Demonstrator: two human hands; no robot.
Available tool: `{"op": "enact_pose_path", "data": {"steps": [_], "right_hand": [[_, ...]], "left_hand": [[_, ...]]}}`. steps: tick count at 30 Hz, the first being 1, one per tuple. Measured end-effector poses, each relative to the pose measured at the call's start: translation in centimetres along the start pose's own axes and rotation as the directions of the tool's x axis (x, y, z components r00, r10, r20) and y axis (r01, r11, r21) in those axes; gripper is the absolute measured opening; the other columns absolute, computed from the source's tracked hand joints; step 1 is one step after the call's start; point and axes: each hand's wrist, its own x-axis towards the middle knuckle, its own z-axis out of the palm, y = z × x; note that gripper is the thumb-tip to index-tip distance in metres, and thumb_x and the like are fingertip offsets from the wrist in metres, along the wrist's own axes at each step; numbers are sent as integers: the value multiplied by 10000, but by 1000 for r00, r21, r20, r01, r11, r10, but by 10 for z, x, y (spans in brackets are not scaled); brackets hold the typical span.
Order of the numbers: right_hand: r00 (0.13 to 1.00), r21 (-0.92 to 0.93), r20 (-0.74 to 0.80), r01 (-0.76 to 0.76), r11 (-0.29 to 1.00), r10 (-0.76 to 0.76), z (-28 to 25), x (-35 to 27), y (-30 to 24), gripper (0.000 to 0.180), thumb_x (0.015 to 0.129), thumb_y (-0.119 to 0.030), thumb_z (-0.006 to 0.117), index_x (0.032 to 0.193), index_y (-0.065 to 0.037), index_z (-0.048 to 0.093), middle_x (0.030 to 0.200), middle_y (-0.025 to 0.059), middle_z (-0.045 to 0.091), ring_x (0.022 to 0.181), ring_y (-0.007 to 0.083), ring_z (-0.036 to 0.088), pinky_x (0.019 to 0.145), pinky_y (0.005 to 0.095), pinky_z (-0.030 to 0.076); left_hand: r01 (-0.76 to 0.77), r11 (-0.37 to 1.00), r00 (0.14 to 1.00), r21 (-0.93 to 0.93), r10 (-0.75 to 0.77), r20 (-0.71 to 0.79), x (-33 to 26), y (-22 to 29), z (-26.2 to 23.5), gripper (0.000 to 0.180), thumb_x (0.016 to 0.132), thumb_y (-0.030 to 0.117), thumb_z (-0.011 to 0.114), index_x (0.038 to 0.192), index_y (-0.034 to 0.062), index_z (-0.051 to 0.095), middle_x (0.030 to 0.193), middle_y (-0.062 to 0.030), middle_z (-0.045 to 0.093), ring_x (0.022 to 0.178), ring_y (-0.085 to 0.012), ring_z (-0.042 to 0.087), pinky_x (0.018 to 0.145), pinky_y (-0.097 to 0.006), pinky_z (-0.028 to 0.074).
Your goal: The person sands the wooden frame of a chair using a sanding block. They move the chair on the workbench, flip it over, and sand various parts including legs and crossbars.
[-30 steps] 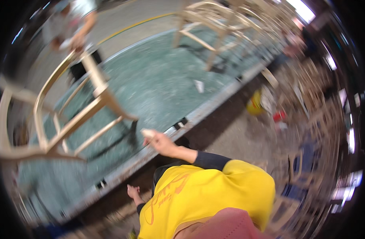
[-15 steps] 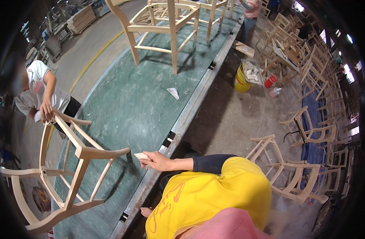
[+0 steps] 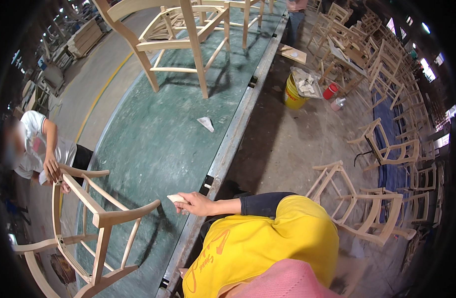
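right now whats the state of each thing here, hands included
right hand: fingers closed on a pale folded pad, held over the green bench
left hand: not in view
near chair frame: tipped on the bench, a co-worker's hand on it
far chair frame: upright
yellow bucket: open, tray across its top

A single head-worn fisheye camera looks steeply down from above the wearer's yellow-shirted chest [image 3: 267,238], close at the lower edge. It faces forward along the long green-topped work bench [image 3: 153,144], whose metal rim bends with the lens. The wearer's hand [image 3: 195,202] reaches in near the centre. An unfinished pale wooden chair frame [image 3: 96,223] lies close at lower left; stacked chairs at the right rim appear distant, perhaps blurred by distortion.
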Motion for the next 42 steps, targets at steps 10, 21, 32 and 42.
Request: {"op": "enact_pose_path", "data": {"steps": [10, 21, 32, 42], "right_hand": [[1000, 17, -5, -5, 1000, 5, -17, 13, 12, 302, 1000, -297, 510, 1074, -10, 564, 815, 62, 704, 718, 169, 679, 647, 308, 518], [1000, -61, 13, -6, 998, 7, -17, 5, 11, 291, 996, -285, 526, 1045, -2, 573, 813, 39, 703, 723, 145, 668, 631, 286, 495], [1000, 4, 12, -18, 1000, 18, -12, -3, 12, 299, 1005, -278, 522, 1076, 9, 562, 817, 57, 693, 729, 142, 680, 667, 283, 527], [999, 20, 21, -45, 999, 45, -7, -2, 15, 314, 1004, -288, 523, 1099, 9, 558, 818, 54, 690, 727, 138, 677, 672, 281, 525]], "left_hand": [[-24, 999, 1000, 39, 24, 1, -6, 15, 9, 483, 932, 456, 470, 784, 12, 588, 675, -126, 621, 558, -270, 619, 472, -366, 477], [-33, 998, 999, 50, 33, -3, -8, 16, 10, 461, 923, 442, 485, 801, 12, 597, 701, -134, 629, 586, -282, 624, 500, -377, 481], [-35, 998, 999, 50, 35, -3, -9, 9, 8, 440, 913, 429, 501, 817, 13, 607, 727, -141, 637, 614, -295, 628, 528, -388, 486], [-31, 998, 1000, 50, 31, -1, -7, 5, 6, 422, 904, 417, 515, 832, 13, 616, 750, -148, 643, 640, -306, 632, 553, -398, 490]]}}
